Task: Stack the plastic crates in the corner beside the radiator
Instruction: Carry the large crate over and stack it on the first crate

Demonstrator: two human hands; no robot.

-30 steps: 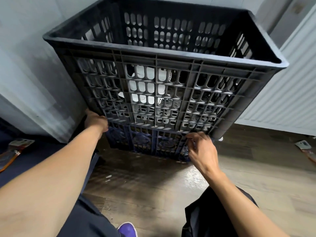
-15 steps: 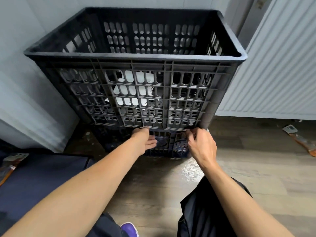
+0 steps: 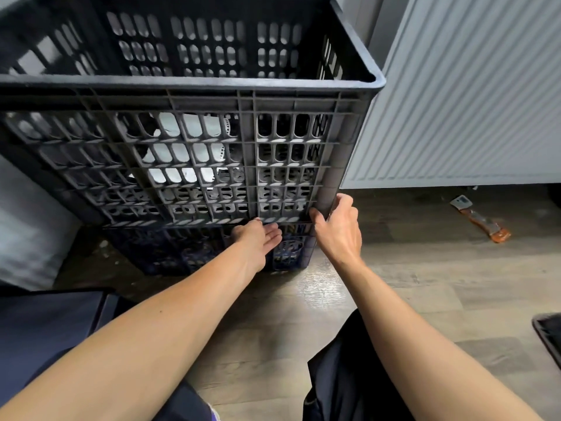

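Black crate (image 3: 188,147): large, slotted, sitting on a lower blue crate (image 3: 291,253) in the corner, just beside the white radiator (image 3: 470,101).
Right hand (image 3: 337,229): gripping the black crate's lower right corner, thumb pressing the front face, fingers wrapping round the edge.
Left hand (image 3: 258,238): fingers lying straight and together, touching the seam between the two crates.
Orange-handled scraper (image 3: 482,221): lying on the wooden floor (image 3: 425,284) near the radiator.
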